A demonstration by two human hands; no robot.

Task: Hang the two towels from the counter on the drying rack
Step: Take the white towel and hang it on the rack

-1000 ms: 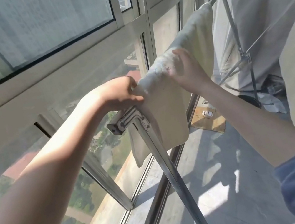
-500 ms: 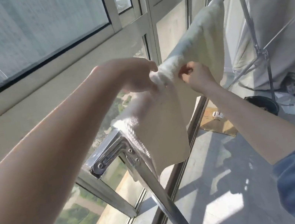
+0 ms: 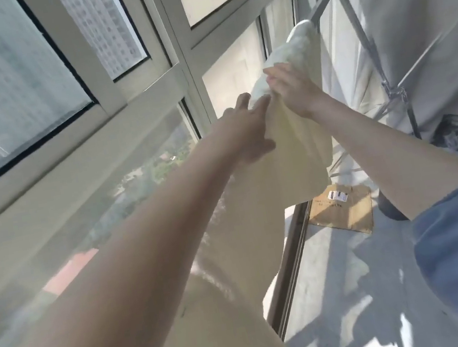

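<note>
A cream towel point(image 3: 304, 142) hangs over the drying rack's top rail point(image 3: 326, 1), bunched into a roll near the rail's far end. More cream cloth point(image 3: 231, 300) hangs lower down under my left forearm; I cannot tell whether it is a second towel. My left hand point(image 3: 245, 131) rests on the towel's top with its fingers straight and the thumb against the hanging side. My right hand point(image 3: 292, 88) grips the bunched top fold just beyond the left hand. The near part of the rail is hidden by my arm and the cloth.
Window frames point(image 3: 186, 68) run close along the left of the rack. A flat piece of cardboard point(image 3: 340, 212) lies on the floor by the window track. The rack's crossed legs point(image 3: 395, 91) and a grey cover sheet point(image 3: 414, 21) stand at the right.
The view has moved forward and the rack's near corner bracket has gone out of sight. Both hands have slid further along the rail, and the left hand's fingers have straightened on the towel.
</note>
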